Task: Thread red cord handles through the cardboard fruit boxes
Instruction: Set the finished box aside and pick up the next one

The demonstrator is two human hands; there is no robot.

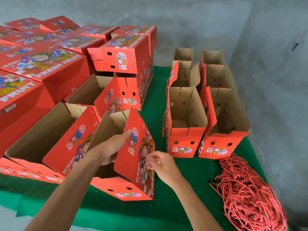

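An open red fruit box [133, 189] stands at the front of the green table, its tall printed side flap [136, 157] raised. My left hand [111, 147] reaches into the box and holds that flap, thumb up at its edge and fingers hidden behind it. On the outside, my right hand [160, 162] has curled fingertips against the printed face. Whether they pinch anything is hidden. A big heap of red cord handles [246, 194] lies at the right front. One open box [183, 124] to the right has a red cord hanging on its left side.
Several open boxes stand in two rows at the right, against a grey wall. On the left, closed "FRESH FRUIT" boxes [43, 64] are stacked, with more open boxes [50, 139] in front of them. Bare green table cover [150, 212] shows near the front edge.
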